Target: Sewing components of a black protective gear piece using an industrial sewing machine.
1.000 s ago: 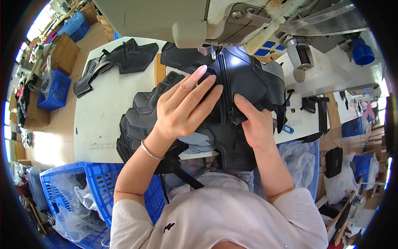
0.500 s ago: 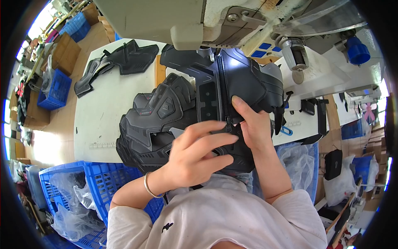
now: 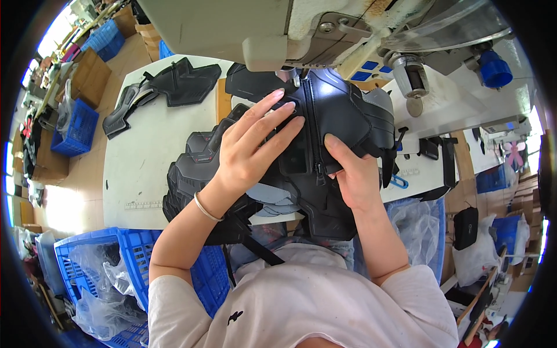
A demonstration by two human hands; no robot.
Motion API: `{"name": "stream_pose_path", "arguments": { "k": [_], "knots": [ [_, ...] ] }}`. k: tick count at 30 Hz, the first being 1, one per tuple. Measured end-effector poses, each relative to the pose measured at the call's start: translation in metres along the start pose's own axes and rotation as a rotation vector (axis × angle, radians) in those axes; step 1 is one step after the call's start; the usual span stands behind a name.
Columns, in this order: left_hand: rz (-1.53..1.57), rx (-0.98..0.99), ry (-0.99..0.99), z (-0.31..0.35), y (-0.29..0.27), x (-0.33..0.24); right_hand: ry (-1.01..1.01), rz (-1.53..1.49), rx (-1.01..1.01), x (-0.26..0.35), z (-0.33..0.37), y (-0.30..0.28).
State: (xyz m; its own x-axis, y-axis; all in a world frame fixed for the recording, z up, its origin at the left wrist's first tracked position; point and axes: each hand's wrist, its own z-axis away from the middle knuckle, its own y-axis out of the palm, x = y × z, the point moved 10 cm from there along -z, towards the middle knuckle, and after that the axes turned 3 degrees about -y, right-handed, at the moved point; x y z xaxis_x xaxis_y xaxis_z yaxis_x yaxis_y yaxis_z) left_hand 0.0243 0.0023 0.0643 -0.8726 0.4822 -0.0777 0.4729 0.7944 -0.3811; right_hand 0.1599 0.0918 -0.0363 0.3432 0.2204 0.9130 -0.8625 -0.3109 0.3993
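Note:
A black bag piece (image 3: 342, 110) of stiff, moulded panels lies under the sewing machine head (image 3: 325, 35). Down its middle runs a black zipper (image 3: 311, 130), its slider and pull (image 3: 319, 173) at the near end. My left hand (image 3: 246, 142) lies flat on the panel left of the zipper, fingers stretched toward the presser foot (image 3: 299, 78). On the other side, my right hand (image 3: 355, 174) grips the piece's edge, thumb on top and the other fingers hidden beneath. Stacked dark grey panels (image 3: 191, 165) rest to the left, partly behind my left forearm.
Another black panel piece (image 3: 188, 84) lies farther left on the white table (image 3: 133, 174). A blue crate (image 3: 130, 255) with clear plastic bags stands below the table's left edge. At right are a thread spool (image 3: 411, 75) and a blue clip (image 3: 399, 181).
My left hand has moved from the zipper pull up and left onto the panel by the presser foot, its fingers straightening. My right hand keeps its grip in nearly the same place.

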Motion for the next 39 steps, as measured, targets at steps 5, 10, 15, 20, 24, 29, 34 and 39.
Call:
{"name": "stream_pose_path", "arguments": {
  "k": [5, 10, 15, 20, 24, 29, 34, 39],
  "knots": [
    [-0.006, 0.004, 0.043, -0.002, 0.001, -0.004, -0.011, -0.001, -0.019, 0.002, 0.002, -0.002],
    [-0.078, -0.049, 0.141, 0.0, 0.0, -0.006, 0.004, 0.047, 0.003, -0.001, 0.001, -0.004],
    [-0.12, -0.065, 0.193, 0.0, 0.0, -0.011, -0.006, 0.035, -0.017, 0.0, 0.001, -0.004],
    [-0.135, -0.051, 0.241, 0.0, 0.001, -0.014, -0.009, 0.022, -0.009, 0.0, 0.001, -0.003],
    [-0.15, -0.018, 0.242, -0.002, 0.001, -0.017, -0.003, -0.003, 0.021, 0.001, 0.002, -0.001],
    [-0.16, 0.009, 0.234, -0.005, 0.001, -0.02, -0.034, -0.017, -0.011, 0.005, 0.002, 0.0],
    [-0.154, 0.019, 0.224, -0.007, 0.001, -0.02, -0.052, -0.028, 0.004, 0.007, 0.001, 0.002],
    [-0.168, 0.004, 0.228, -0.006, 0.001, -0.021, -0.058, -0.081, -0.004, 0.008, 0.003, 0.006]
  ]
}}
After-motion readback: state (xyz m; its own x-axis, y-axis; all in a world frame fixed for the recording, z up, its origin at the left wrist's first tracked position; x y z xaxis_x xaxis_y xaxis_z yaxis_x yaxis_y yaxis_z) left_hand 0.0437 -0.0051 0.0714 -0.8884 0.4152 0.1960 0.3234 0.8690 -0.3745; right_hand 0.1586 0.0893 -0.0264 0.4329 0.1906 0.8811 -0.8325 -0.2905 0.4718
